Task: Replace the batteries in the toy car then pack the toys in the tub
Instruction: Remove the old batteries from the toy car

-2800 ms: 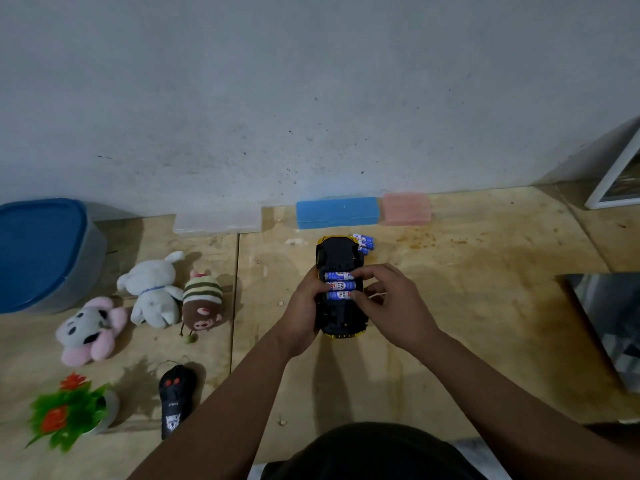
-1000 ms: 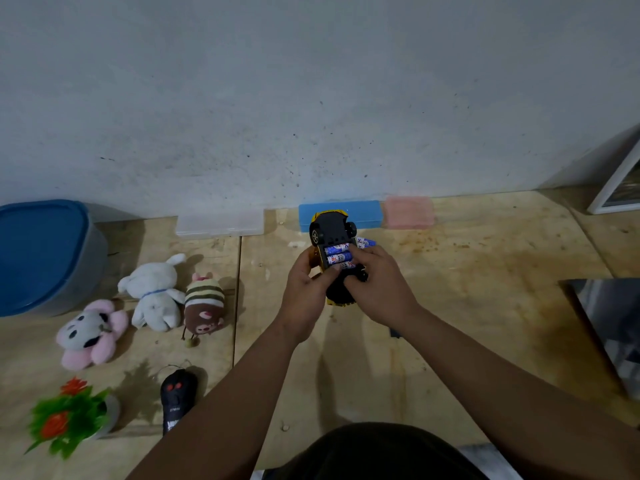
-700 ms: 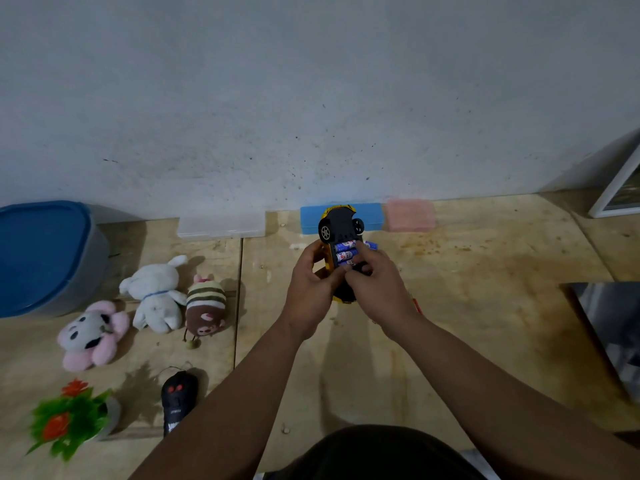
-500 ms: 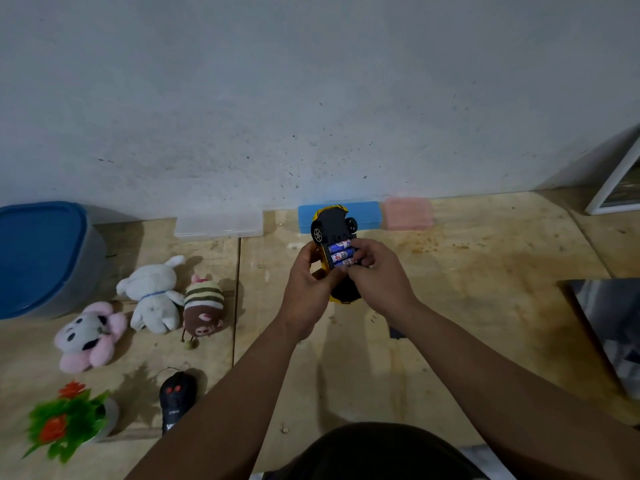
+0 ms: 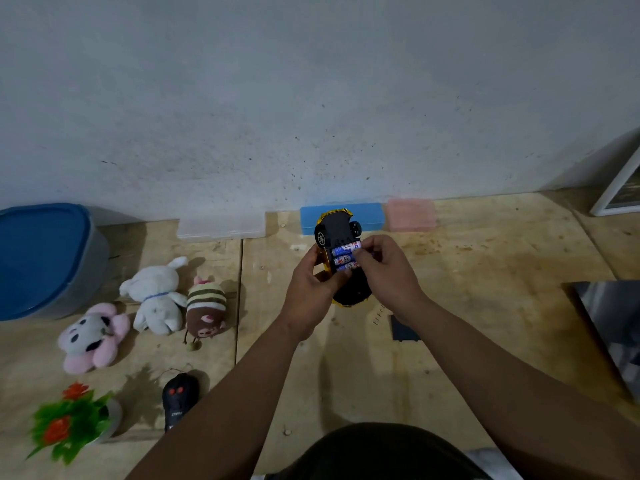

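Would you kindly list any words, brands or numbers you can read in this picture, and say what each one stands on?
None can be read with certainty.
Batteries in the upturned toy car: blue and white labels with red marks, too small and blurred to read.
Black remote control: a line of pale lettering near its lower end, too blurred to read.
Framed picture at the right edge: no legible text.

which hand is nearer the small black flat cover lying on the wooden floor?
Right. The right hand is just above the black flat cover; the left hand is farther left, across the upturned yellow toy car.
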